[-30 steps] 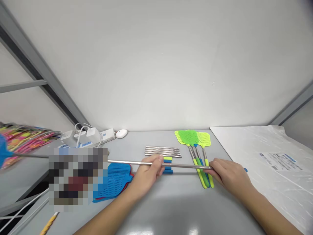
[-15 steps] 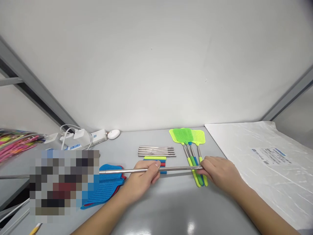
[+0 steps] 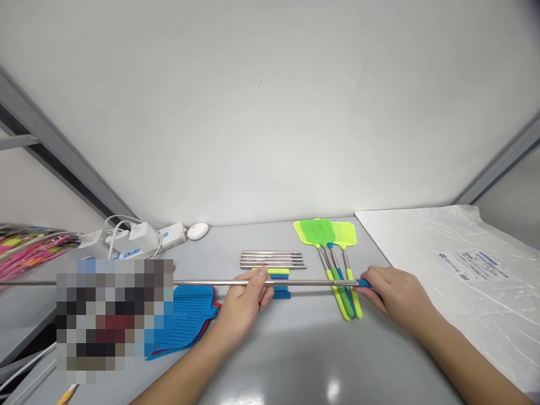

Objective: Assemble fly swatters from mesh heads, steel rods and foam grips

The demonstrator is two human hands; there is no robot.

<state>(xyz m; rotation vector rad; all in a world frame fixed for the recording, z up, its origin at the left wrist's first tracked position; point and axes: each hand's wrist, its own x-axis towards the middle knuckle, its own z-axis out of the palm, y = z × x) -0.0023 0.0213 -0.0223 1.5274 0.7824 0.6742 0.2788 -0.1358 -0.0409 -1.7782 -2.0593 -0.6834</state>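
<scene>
A long, thin metal telescopic rod [image 3: 307, 282] runs level across the view. My left hand [image 3: 247, 298] is closed around its middle, thumb on top. At the rod's right end, my right hand [image 3: 399, 292] grips a blue handle sleeve [image 3: 363, 283], most of which the fingers hide. Behind my left hand lie loose sleeves: a yellow-green one [image 3: 278, 271] and blue ones [image 3: 282, 295]. Just beyond them is a row of short metal rods [image 3: 272, 260]. Blue perforated swatter heads [image 3: 185, 315], with red beneath, are stacked left of my left hand.
Several fly swatters with green and yellow heads [image 3: 318, 232] lie near my right hand. White wrapped sheeting [image 3: 422, 253] covers the right side. Chargers [image 3: 143, 236], a power strip and a white mouse-shaped object [image 3: 197, 231] stand back left. A pixelated patch hides part of the left.
A blue sleeve now shows at the rod's right end, in my right hand, which has shifted slightly right. The rod has risen a little, and a red sleeve behind my left hand is no longer visible.
</scene>
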